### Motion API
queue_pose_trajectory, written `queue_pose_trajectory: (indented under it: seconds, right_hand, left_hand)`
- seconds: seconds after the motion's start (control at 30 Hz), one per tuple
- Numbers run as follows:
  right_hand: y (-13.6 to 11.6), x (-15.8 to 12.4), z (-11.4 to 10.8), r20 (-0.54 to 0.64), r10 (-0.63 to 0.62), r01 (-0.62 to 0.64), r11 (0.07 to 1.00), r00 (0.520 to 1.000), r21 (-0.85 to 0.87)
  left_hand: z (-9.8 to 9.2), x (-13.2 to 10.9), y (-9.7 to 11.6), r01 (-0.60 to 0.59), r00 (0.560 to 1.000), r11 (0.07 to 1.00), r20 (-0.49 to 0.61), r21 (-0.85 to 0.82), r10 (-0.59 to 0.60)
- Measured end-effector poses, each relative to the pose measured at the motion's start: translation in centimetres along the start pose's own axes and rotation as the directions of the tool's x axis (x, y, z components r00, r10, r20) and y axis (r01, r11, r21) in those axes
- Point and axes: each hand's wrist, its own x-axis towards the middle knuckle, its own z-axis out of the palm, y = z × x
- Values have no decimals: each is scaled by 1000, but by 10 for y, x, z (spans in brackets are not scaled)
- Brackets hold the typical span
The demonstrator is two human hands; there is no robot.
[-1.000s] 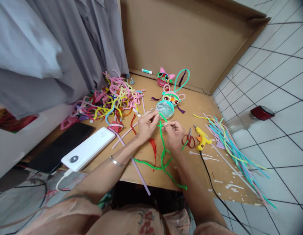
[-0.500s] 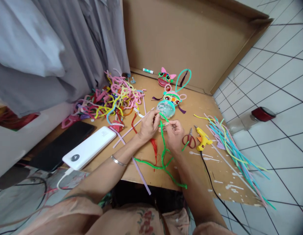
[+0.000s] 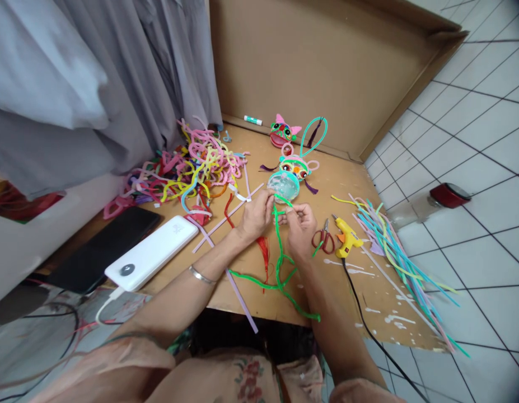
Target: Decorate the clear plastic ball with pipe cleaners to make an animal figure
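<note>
Between my two hands a short stretch of green pipe cleaner [image 3: 284, 200] is pinched at both ends. My left hand [image 3: 257, 214] is closed on its left end, and my right hand [image 3: 300, 226] is closed on its right end. More green pipe cleaners [image 3: 279, 252] hang and lie on the board below my hands, crossing one another. Just beyond my fingertips sits a round teal-rimmed clear piece [image 3: 283, 186], joined to a decorated animal face [image 3: 296, 168] with pink loops for ears. A red tassel [image 3: 265, 252] lies beside my left wrist.
Tangled coloured pipe cleaners [image 3: 209, 162] are heaped at the left, near a white power bank [image 3: 152, 254] and a black phone [image 3: 103, 250]. Red-handled scissors [image 3: 324, 238], a yellow glue gun [image 3: 347, 238] with its cord and straight pipe cleaners [image 3: 393, 252] lie right. Cardboard [image 3: 309, 73] stands behind.
Both hands keep their pinch on the green pipe cleaner. My right hand has shifted very slightly right and up; little else differs.
</note>
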Motion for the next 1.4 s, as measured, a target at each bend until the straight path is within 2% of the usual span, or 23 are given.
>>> queue_pose_trajectory:
  seconds: [0.27,0.5,0.8,1.2,1.4]
  right_hand:
    - [0,-1,2,-4,16,-16,1000,1000,14]
    - [1,0,3,-15,32,-31,999,999,39]
    - [2,1,2,-12,27,-27,999,1000,48]
    - [3,2,0,-56,-2,3,1000,998,8]
    - [2,3,-2,-28,33,-33,999,999,24]
  left_hand:
    - [2,-2,-5,95,992,995,77,44,-98]
    - [-1,1,-7,54,997,998,58,29,-56]
    - [0,0,-6,70,996,997,55,36,-72]
    - [-2,4,0,73,996,994,49,-84,-69]
    - [-1,2,-2,60,998,994,29,-89,-58]
